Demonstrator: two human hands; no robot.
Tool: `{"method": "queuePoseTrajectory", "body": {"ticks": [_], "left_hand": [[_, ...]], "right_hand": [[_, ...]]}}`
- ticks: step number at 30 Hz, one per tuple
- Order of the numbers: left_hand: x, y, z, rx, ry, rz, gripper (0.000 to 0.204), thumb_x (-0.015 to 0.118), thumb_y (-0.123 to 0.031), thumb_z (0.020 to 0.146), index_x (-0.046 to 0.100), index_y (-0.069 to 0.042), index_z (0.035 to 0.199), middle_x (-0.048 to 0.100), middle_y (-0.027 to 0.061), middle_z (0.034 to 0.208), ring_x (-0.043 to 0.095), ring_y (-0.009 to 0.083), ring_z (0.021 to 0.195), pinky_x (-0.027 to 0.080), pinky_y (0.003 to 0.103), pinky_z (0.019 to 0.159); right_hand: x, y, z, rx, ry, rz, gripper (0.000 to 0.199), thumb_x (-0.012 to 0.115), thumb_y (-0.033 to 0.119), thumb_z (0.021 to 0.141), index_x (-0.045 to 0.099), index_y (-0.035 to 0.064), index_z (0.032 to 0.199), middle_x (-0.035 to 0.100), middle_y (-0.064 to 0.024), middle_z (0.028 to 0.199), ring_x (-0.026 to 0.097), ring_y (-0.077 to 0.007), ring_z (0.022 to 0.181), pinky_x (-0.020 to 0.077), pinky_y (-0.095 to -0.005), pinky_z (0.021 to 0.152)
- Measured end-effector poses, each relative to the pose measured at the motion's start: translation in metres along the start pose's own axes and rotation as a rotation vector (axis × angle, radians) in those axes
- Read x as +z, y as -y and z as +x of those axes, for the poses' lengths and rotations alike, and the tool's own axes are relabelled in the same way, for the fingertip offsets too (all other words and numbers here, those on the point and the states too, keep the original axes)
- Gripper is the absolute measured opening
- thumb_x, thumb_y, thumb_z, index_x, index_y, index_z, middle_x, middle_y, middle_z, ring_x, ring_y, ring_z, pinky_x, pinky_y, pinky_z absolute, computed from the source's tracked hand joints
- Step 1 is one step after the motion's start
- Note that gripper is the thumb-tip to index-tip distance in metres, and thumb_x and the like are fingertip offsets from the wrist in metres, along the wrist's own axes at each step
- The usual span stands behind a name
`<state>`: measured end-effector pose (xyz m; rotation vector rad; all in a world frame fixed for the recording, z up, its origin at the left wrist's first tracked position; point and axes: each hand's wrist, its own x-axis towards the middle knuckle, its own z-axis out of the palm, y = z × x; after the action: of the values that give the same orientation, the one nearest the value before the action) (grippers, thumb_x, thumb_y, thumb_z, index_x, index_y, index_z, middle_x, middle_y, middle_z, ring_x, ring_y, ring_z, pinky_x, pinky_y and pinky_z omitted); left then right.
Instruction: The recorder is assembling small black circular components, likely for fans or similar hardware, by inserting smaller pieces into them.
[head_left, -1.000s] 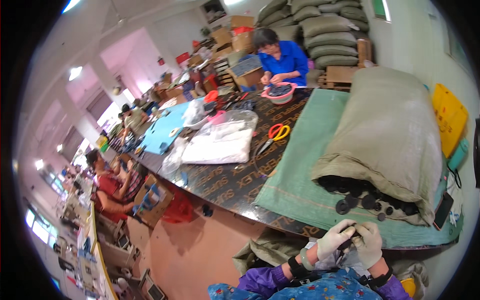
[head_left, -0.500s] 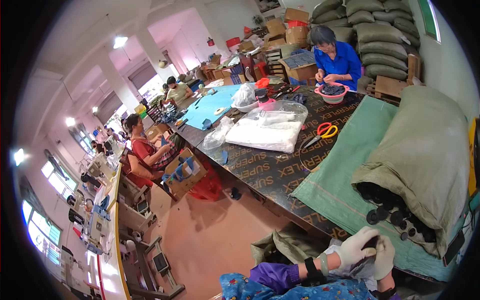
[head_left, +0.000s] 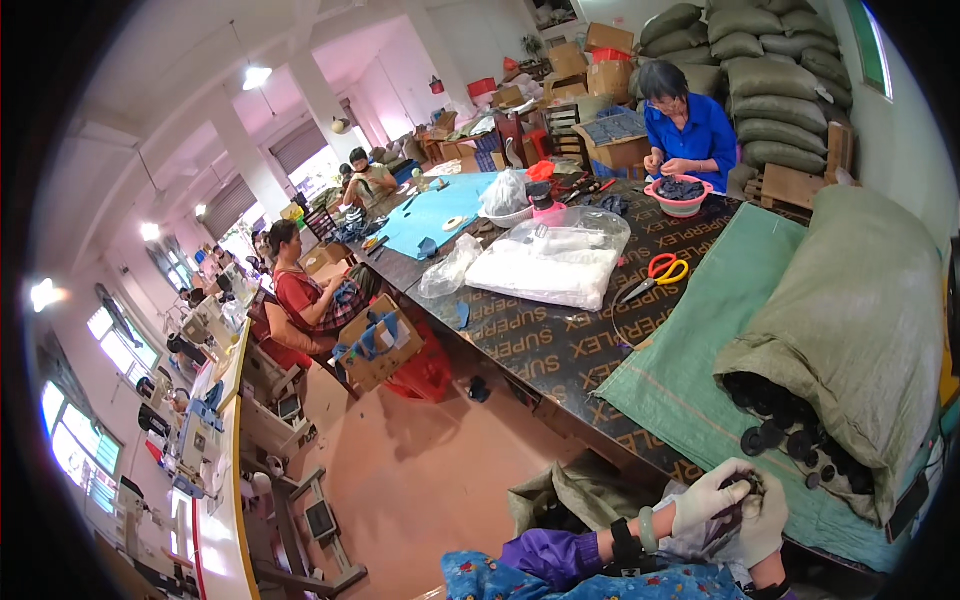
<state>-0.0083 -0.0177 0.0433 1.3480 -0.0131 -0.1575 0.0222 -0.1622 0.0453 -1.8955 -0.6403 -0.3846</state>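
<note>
My left hand point(head_left: 706, 502), in a white glove, pinches a small dark piece point(head_left: 744, 490) whose exact kind I cannot make out. Against the same piece, the gloved fingers of my right hand point(head_left: 766, 520) are closed from the other side. Just beyond my hands, black round disc-like parts point(head_left: 768, 434) spill from the mouth of a large olive woven sack point(head_left: 840, 300) lying on its side. Below my wrists is some pale, crumpled plastic-like material point(head_left: 690, 535), partly hidden by my arms.
A green woven sheet point(head_left: 690, 330) lies under the sack on the dark table point(head_left: 540, 345). Yellow-and-red scissors point(head_left: 655, 278) and a plastic-wrapped white bundle point(head_left: 545, 265) lie farther off. An open sack point(head_left: 575, 490) stands by the near edge. Other people work across and left.
The dark piece between my gloved fingers shows more now, as my hands have turned slightly around it. The whole view has shifted a little; the sack and scissors stay in place.
</note>
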Motion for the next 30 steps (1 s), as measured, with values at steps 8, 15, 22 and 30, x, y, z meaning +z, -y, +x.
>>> {"method": "queuePoseTrajectory", "body": {"ticks": [8, 15, 22, 30], "left_hand": [[0.004, -0.008, -0.007, 0.142, -0.026, 0.142, 0.05, 0.06, -0.03, 0.089, 0.043, 0.0, 0.126, 0.053, 0.0108, 0.112, 0.051, 0.0162, 0.102, 0.043, 0.029, 0.09], [-0.005, -0.008, -0.012, 0.326, -0.001, 0.677, 0.048, 0.066, -0.014, 0.078, 0.049, 0.0, 0.121, 0.052, 0.016, 0.112, 0.054, 0.0312, 0.105, 0.043, 0.036, 0.091], [-0.09, -0.022, -0.061, -0.1, -0.296, -0.062, 0.042, 0.055, -0.016, 0.091, 0.046, -0.003, 0.13, 0.058, 0.0098, 0.11, 0.06, 0.0155, 0.088, 0.049, 0.028, 0.074], [-0.165, 0.1, -0.16, -0.524, -0.884, -0.256, 0.033, 0.052, -0.029, 0.095, 0.05, -0.007, 0.119, 0.056, 0.0036, 0.089, 0.057, 0.0131, 0.075, 0.049, 0.025, 0.066]], "right_hand": [[0.001, -0.012, -0.009, 0.044, 0.014, 0.016, 0.034, 0.049, 0.033, 0.093, 0.055, 0.0, 0.094, 0.057, -0.0186, 0.076, 0.059, -0.0293, 0.073, 0.0444, -0.0373, 0.066], [-0.014, -0.013, 0.007, 0.344, 0.354, -0.006, 0.02, 0.049, 0.018, 0.087, 0.058, 0.0004, 0.085, 0.058, -0.0175, 0.071, 0.06, -0.0308, 0.068, 0.0447, -0.0391, 0.062], [-0.033, -0.063, 0.006, 0.437, 0.27, 0.04, 0.018, 0.05, 0.02, 0.093, 0.059, 0.0042, 0.093, 0.059, -0.0074, 0.067, 0.056, -0.0146, 0.049, 0.0445, -0.0292, 0.047], [-0.05, -0.094, -0.015, 0.574, 0.225, -0.033, 0.014, 0.054, 0.018, 0.091, 0.058, 0.005, 0.094, 0.059, -0.0094, 0.069, 0.057, -0.0187, 0.053, 0.0445, -0.0305, 0.051]]}}
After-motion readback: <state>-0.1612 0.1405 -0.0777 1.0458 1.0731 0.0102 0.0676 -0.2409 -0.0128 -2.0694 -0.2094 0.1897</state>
